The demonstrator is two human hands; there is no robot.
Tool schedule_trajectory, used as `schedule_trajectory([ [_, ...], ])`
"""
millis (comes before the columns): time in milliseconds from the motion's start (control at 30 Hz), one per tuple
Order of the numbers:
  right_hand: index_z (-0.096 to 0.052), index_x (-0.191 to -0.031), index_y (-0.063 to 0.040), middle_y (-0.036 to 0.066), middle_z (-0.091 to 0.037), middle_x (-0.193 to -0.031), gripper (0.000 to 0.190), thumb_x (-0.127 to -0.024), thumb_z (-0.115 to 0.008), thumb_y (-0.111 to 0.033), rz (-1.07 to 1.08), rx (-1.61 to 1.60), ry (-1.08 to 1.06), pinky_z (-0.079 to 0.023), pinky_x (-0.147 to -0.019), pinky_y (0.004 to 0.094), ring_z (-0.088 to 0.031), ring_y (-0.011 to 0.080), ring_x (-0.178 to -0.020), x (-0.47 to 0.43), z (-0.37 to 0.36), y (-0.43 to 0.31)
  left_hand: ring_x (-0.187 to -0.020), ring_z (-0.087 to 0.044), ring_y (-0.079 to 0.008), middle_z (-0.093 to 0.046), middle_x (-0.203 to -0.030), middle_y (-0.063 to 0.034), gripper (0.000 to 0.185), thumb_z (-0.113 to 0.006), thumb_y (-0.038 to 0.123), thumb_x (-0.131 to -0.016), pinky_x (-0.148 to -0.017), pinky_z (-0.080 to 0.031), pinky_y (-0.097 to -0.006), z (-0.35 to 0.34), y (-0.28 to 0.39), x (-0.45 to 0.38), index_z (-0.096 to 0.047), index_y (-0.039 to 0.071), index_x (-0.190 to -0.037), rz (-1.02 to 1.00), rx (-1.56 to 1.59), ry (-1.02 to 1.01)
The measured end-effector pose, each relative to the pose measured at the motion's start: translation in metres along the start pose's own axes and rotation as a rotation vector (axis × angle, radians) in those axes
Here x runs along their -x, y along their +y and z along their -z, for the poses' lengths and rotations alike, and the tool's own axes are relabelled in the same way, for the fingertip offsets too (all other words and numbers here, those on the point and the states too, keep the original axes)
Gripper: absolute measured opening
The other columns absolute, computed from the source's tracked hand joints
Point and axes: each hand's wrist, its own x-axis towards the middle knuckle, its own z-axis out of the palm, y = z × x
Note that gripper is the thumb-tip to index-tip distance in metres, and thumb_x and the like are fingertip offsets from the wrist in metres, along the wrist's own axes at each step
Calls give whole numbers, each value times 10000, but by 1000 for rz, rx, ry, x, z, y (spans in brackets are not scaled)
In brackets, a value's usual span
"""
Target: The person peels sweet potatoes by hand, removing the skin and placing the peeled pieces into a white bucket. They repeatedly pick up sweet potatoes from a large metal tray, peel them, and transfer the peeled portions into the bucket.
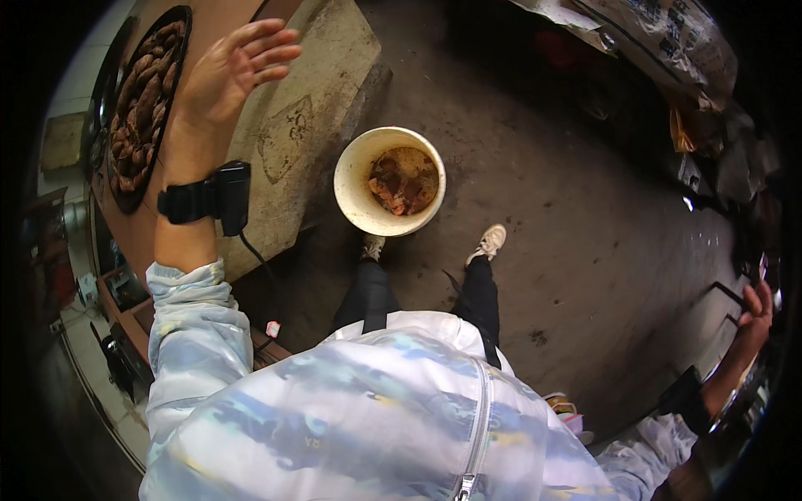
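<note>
My left hand [241,69] is raised over a concrete ledge, its fingers spread a little with nothing in them. A dark round tray [185,37] of reddish-brown food pieces [141,113], which look like sweet potatoes, lies on the brown counter beside that forearm. In front of my feet stands a white plastic bucket [354,181]. Murky brown liquid and orange-brown scraps [398,197] fill its bottom. Far out at the right rim is my right hand [755,316], its fingers partly curled near a dark thin bar [728,294]. Whether it grips anything is unclear.
A worn concrete ledge [313,81] runs between the brown counter [216,19] and the dark floor [595,206]. Crumpled plastic sacks [683,50] are piled at upper right. Behind my right side, a patterned shoe [561,404] shows on the floor.
</note>
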Motion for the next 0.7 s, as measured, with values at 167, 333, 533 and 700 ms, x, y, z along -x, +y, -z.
schedule_trajectory([
  [167,-478,-1206,5,164,-624,-982,466,-771,-316,-45,-324,-35,53,-310,-456,141,-442,30,-510,-58,13,54,-1004,-581,-233,-554,-1114,-152,377,-399,274,-938,-769,-539,-317,-11,11,2,-459,-15,-1171,167,-107,279],
  [333,-470,-1200,22,142,-626,-1000,497,-741,-465,-168,82,-305,-229,-304,-420,124,-520,29,-572,-161,-42,17,-948,-605,-227,-577,-1069,-138,317,-460,248,-914,-702,-551,-326,6,28,39,-512,2,-1106,130,-44,641],
  [533,-543,-1109,14,93,-612,-983,524,-595,-481,-66,365,-466,-570,-365,-408,133,-599,105,-830,-265,-181,-154,-889,-615,-214,-603,-998,-101,247,-540,239,-866,-654,-536,-318,52,64,93,-566,48,-1020,32,29,1031],
  [700,-587,-1034,-7,54,-604,-925,455,-616,-481,-152,517,-403,-736,-336,-405,171,-570,104,-808,-293,-248,-268,-855,-607,-203,-596,-945,-84,241,-580,266,-834,-638,-514,-336,94,66,91,-558,57,-951,18,95,1191],
])
